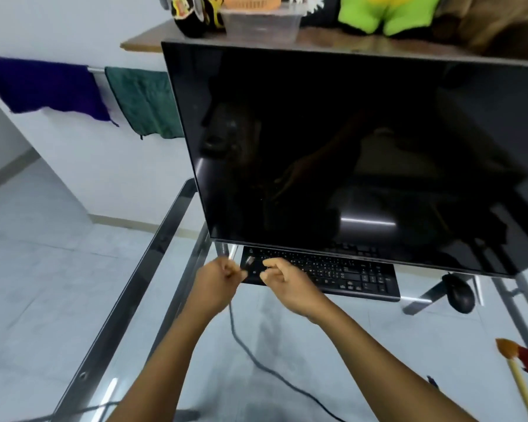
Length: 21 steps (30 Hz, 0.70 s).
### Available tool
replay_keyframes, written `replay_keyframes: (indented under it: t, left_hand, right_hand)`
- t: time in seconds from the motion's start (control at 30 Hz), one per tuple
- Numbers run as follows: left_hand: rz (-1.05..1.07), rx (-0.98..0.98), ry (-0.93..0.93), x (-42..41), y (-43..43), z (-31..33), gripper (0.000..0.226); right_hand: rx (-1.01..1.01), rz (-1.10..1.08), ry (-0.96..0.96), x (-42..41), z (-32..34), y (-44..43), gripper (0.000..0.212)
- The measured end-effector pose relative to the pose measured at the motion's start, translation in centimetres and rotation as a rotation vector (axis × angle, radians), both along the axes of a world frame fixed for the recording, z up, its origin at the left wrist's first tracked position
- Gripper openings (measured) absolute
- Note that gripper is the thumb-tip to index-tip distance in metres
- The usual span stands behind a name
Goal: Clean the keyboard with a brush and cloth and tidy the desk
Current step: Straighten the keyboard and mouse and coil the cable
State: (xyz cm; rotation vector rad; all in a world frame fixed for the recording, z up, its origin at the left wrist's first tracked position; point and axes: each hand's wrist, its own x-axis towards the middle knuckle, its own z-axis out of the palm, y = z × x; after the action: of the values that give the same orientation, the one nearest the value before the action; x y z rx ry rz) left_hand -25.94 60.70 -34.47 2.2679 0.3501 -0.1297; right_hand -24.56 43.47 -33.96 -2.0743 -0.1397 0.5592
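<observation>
two bare hands reach over a glass desk (153,269). left hand (217,280) pinches a black cable's usb plug (249,261) over the black keyboard (333,274) below the monitor (348,147); right hand (282,283) curls loosely, holding nothing. brush (514,365) lies far right.

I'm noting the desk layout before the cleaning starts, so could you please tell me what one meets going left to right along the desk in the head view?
Left hand holding the USB plug → right hand → keyboard → mouse → brush.
</observation>
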Motion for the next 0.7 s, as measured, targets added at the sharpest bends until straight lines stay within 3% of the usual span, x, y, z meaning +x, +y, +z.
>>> replay_keyframes:
  t: [0.07,0.13,0.2,0.27,0.33,0.43,0.57,0.7]
  left_hand:
    - [0.017,-0.147,-0.1,1.4,-1.9,4.1,0.015]
    - [0.009,-0.178,-0.167,2.5,-3.1,7.1,0.016]
    - [-0.038,-0.043,-0.31,2.9,-4.5,9.0,0.013]
    - [-0.197,0.149,-0.62,2.6,-6.1,11.1,0.003]
    - [-0.42,0.19,-0.791,1.9,-8.1,13.4,0.016]
    - [-0.531,-0.085,-0.628,0.4,-10.9,16.5,0.028]
    - [-0.519,-0.194,-0.485,-1.1,-13.6,20.2,0.044]
    - [-0.67,-0.756,-0.209,-3.5,-14.9,23.7,0.037]
  right_hand:
    - [0.345,0.019,0.17,-0.2,3.2,-0.1,0.033]
    - [0.499,0.056,0.222,-0.5,6.4,-1.0,0.029]
    - [0.391,0.079,0.138,-0.5,9.4,-2.3,0.022]
    - [0.235,0.079,-0.041,-0.3,11.9,-4.3,0.015]
    - [0.169,0.04,-0.191,-0.2,14.7,-6.6,0.02]
    - [0.159,0.013,-0.337,-1.1,18.8,-10.1,0.025]
    - [0.099,0.053,-0.475,-2.3,22.3,-14.4,0.017]
    - [0.349,0.027,-0.48,-3.0,23.8,-18.2,0.011]
